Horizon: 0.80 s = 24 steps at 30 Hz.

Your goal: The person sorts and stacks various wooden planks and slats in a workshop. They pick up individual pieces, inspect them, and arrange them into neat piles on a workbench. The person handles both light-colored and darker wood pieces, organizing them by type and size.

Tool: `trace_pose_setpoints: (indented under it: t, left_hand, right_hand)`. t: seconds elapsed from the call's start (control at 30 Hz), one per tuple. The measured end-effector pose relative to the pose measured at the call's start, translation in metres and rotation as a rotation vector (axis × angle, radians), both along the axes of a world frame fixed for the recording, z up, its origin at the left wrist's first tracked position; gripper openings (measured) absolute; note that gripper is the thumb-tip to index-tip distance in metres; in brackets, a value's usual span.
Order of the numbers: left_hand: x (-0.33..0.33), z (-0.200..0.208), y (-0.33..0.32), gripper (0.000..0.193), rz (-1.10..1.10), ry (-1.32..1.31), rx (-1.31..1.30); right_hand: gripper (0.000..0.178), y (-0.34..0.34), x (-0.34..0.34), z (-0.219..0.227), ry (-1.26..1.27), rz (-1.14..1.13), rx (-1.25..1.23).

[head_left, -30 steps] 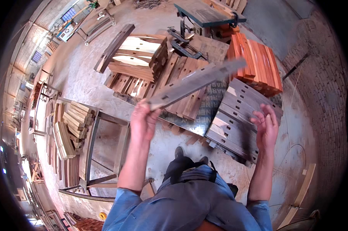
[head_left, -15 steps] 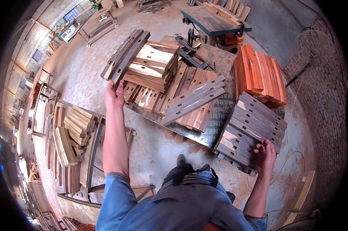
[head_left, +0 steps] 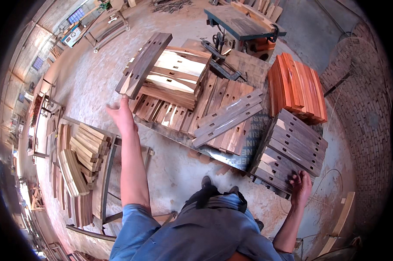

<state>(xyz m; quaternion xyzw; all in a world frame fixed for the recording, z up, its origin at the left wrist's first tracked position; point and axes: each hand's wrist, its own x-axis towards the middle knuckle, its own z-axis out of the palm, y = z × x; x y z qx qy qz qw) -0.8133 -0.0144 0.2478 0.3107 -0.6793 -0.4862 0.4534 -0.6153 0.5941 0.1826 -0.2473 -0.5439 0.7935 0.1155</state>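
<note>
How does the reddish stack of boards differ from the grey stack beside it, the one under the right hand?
The reddish stack is orange-red and lies farther from the person; the grey stack is dull grey-brown and nearer. The grey boards show pale rectangular slots along their faces; none can be made out on the reddish ones. The right hand rests on the grey stack, while no hand touches the reddish stack. Both are neat piles of boards.

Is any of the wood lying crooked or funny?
Yes. One long dark slotted plank sits slanted across the pale stack, jutting past its edge by the left hand. Two grey slotted planks lie diagonally over the flat boards.
</note>
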Motion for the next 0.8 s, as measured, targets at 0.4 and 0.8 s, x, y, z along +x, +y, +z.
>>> trace_pose_setpoints:
  t: [0.4,0.8]
  left_hand:
    - [-0.108,0.073,-0.033,0.088,-0.474,-0.912,-0.907]
    - [-0.136,0.056,-0.067,0.073,-0.837,-0.79,-0.596]
  right_hand:
    - [0.022,-0.022,0.002,0.018,-0.056,-0.088,0.09]
    - [0.037,0.015,0.042,0.019,-0.191,-0.293,0.334]
